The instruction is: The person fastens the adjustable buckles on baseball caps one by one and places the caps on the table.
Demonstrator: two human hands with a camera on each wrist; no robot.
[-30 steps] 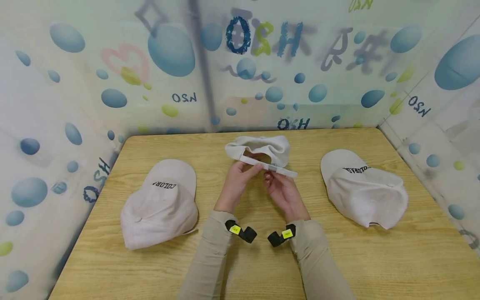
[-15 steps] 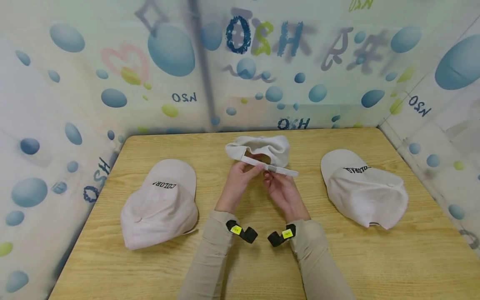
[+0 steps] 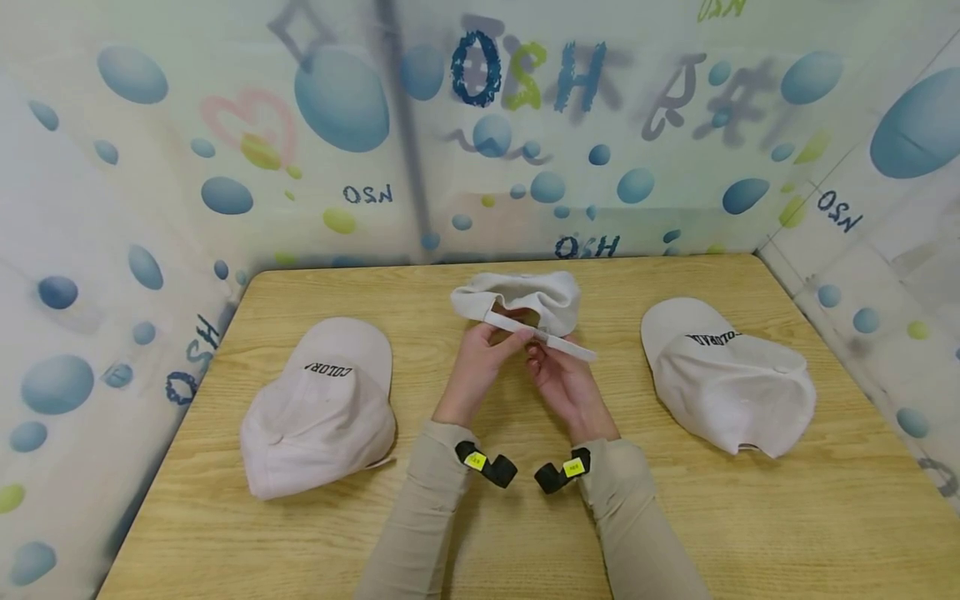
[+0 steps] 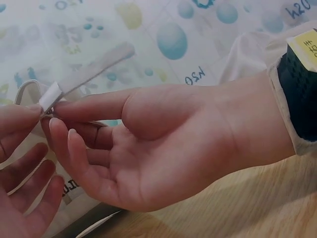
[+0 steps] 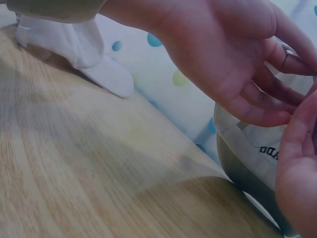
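Observation:
A white baseball cap [image 3: 558,296] is near the table's back edge in the head view, its rear opening and strap facing me. My left hand [image 3: 480,358] pinches the strap [image 3: 510,322] with thumb and fingers, left of the buckle. My right hand [image 3: 566,387] pinches the strap from below, close to the buckle. In the left wrist view, the shiny buckle [image 4: 51,96] sits between both hands' fingertips, and the strap's loose end [image 4: 101,69] sticks out beyond it. Dark lettering [image 5: 268,152] on the cap's front shows in the right wrist view, partly hidden by fingers.
A second white cap [image 3: 322,417] with dark lettering lies on the left of the wooden table [image 3: 517,533]. A third, similar cap [image 3: 727,379] lies on the right. A patterned wall [image 3: 300,225] stands behind the table.
The strap's loose end has dipped slightly, and the buckle has shifted a little to the left. Both hands stay at nearly the same place on the cap.

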